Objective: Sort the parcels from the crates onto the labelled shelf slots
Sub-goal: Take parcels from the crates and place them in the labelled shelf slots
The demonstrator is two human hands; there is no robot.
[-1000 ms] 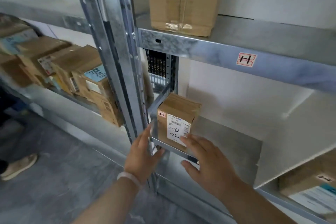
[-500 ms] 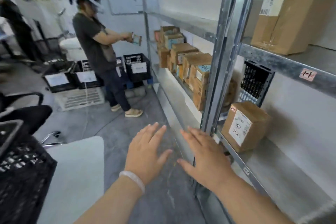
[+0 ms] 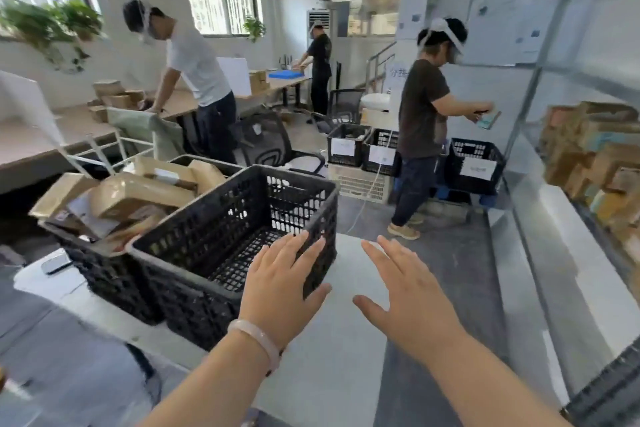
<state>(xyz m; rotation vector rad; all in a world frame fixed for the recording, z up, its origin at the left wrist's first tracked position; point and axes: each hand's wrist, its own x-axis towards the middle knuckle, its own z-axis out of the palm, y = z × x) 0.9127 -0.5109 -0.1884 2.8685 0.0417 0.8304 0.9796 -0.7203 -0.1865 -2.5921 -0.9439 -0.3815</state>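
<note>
While both hands, left hand (image 3: pixel 282 282) and right hand (image 3: pixel 410 298), hover with fingers spread and holding nothing, an empty crate (image 3: pixel 239 236) stands at eleven o'clock, a parcel-filled crate (image 3: pixel 100 267) beyond at ten.

I am wearing only one camera, on my head, so no second view is sharing the scene. It is looking forward and down over my forearms. My left hand (image 3: pixel 282 282) and right hand (image 3: pixel 407 298) are filling the lower middle, very near the lens. The empty black crate (image 3: pixel 221 218) is lying close ahead to the left, the metal shelf rack (image 3: pixel 540 87) is running along the right edge, and the other workers are standing farther back. The wide lens is bending the edges.
</note>
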